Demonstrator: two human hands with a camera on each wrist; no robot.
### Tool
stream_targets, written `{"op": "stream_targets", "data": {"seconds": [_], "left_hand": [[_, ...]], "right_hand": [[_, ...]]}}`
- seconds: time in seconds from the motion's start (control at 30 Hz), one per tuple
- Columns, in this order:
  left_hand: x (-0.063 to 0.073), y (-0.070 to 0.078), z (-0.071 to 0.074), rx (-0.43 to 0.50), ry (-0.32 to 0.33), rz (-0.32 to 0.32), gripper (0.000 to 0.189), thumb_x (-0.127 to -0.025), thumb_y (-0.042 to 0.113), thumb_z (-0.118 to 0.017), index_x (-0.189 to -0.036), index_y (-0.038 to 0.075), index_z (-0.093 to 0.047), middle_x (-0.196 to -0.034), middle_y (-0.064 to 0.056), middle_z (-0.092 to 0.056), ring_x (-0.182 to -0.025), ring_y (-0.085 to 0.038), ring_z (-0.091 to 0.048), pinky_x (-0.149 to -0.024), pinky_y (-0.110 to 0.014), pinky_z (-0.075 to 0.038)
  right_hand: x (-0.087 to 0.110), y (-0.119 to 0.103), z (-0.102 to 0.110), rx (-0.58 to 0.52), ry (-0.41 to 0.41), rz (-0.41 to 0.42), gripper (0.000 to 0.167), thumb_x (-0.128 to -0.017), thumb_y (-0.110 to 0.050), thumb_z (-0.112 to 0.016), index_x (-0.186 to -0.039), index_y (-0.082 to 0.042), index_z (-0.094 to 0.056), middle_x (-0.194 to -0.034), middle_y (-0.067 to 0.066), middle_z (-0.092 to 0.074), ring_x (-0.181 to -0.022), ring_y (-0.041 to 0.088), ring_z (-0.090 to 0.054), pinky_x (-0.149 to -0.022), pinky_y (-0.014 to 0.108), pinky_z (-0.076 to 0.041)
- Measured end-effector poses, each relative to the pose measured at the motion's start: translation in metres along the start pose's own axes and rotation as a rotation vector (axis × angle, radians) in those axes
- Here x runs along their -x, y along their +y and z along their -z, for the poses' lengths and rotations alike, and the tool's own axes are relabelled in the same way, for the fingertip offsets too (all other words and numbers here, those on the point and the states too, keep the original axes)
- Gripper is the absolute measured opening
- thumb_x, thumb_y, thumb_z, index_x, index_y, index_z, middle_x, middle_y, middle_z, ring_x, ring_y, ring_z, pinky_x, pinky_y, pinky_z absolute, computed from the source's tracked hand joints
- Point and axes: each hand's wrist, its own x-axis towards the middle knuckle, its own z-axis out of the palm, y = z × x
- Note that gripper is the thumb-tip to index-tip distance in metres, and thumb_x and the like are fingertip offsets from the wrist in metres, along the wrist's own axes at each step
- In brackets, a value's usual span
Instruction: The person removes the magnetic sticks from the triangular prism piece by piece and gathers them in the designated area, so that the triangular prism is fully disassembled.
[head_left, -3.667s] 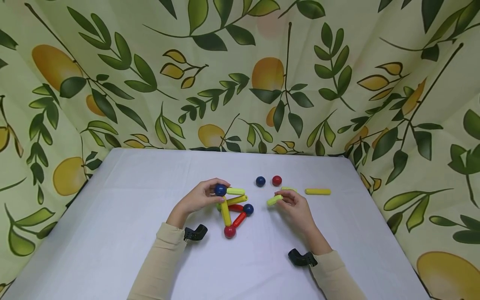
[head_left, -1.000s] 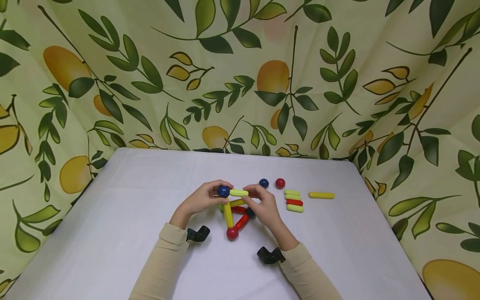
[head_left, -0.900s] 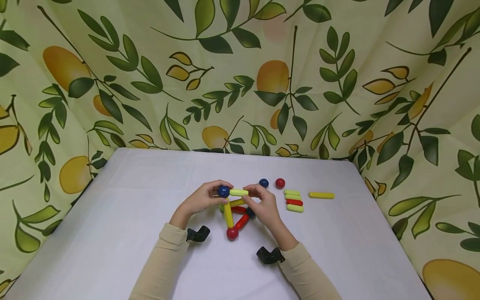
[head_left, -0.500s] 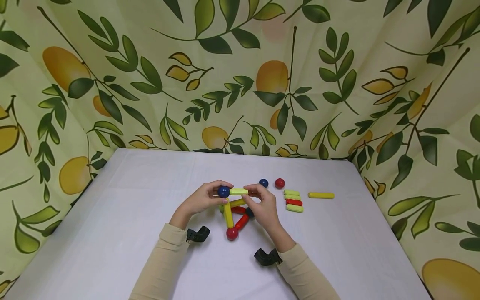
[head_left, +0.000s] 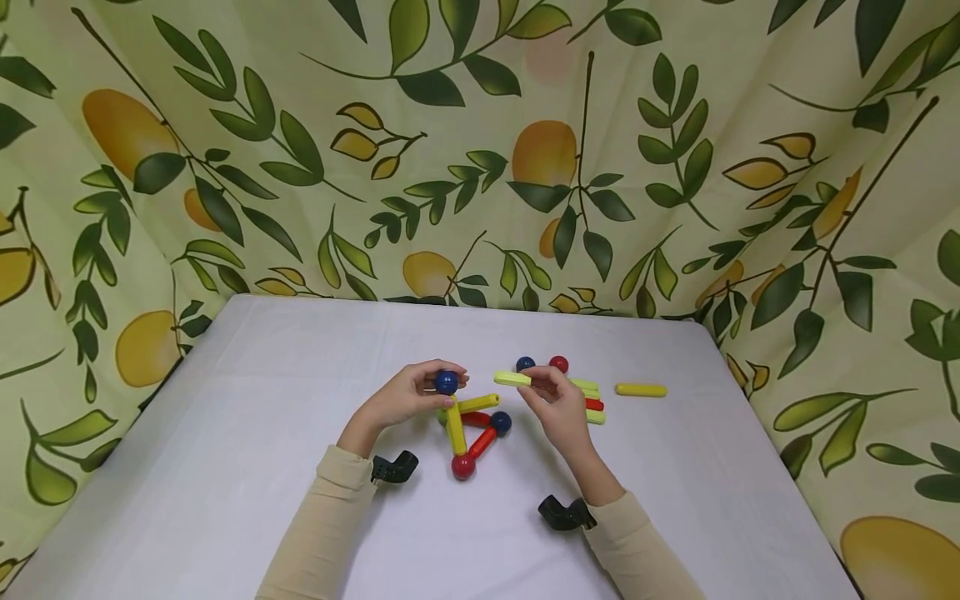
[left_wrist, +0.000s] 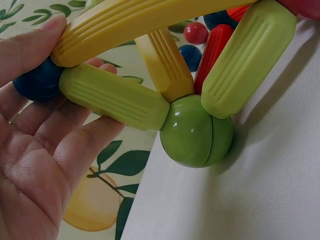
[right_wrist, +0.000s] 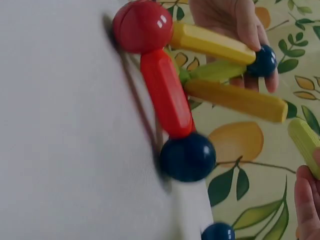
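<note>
My left hand [head_left: 401,396] pinches a dark blue ball [head_left: 446,382] at the top of a construction of balls and sticks. From that ball a yellow stick [head_left: 455,429] slopes down to a red ball [head_left: 463,467], and a light green stick [left_wrist: 115,97] runs to a green ball [left_wrist: 195,131]. A red stick [head_left: 483,443] joins the red ball to another blue ball [head_left: 500,423]. A second yellow stick [right_wrist: 237,100] rises from the green ball, its outer end free. Right of the construction, my right hand [head_left: 558,408] pinches a loose light green stick [head_left: 512,378], apart from the blue ball.
Behind my right hand lie a loose blue ball [head_left: 526,365] and a red ball [head_left: 558,363]. A row of short light green sticks [head_left: 585,385] with a red stick [head_left: 595,404] is partly hidden by that hand. Farther right lies a yellow stick [head_left: 641,390].
Half a second ago the light green stick in my right hand met the top blue ball; it has since come away rightward with the hand. My left hand has stayed at the ball.
</note>
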Motion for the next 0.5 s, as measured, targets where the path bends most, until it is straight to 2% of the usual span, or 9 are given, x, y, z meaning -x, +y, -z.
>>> {"op": "stream_targets", "data": {"seconds": [0.23, 0.37, 0.5], "left_hand": [[0.0, 0.0, 0.0, 0.014, -0.008, 0.0, 0.045, -0.086, 0.003, -0.067, -0.129, -0.002, -0.052, -0.13, -0.029, -0.053, -0.119, -0.045, -0.052, -0.098, -0.032, -0.047], [0.0, 0.001, 0.0, 0.013, -0.001, -0.002, 0.044, -0.086, 0.003, -0.067, -0.128, -0.002, -0.052, -0.13, -0.029, -0.053, -0.119, -0.046, -0.052, -0.097, -0.031, -0.048], [-0.001, -0.001, 0.0, 0.012, -0.003, -0.011, 0.045, -0.086, 0.003, -0.067, -0.128, -0.003, -0.051, -0.13, -0.03, -0.053, -0.118, -0.046, -0.052, -0.096, -0.029, -0.048]], "right_hand": [[0.012, 0.017, 0.042, 0.062, 0.012, -0.035, 0.027, -0.082, -0.002, -0.072, -0.107, 0.002, -0.065, -0.109, 0.018, -0.065, -0.091, 0.007, -0.063, -0.076, 0.013, -0.052], [0.022, 0.027, 0.067, 0.08, 0.027, -0.105, 0.028, -0.083, 0.0, -0.07, -0.109, 0.005, -0.064, -0.111, 0.022, -0.063, -0.088, -0.001, -0.061, -0.075, 0.011, -0.052], [0.034, 0.037, 0.085, 0.126, 0.058, -0.195, 0.028, -0.084, -0.003, -0.069, -0.111, 0.004, -0.063, -0.111, 0.021, -0.064, -0.085, -0.007, -0.059, -0.073, 0.01, -0.051]]}}
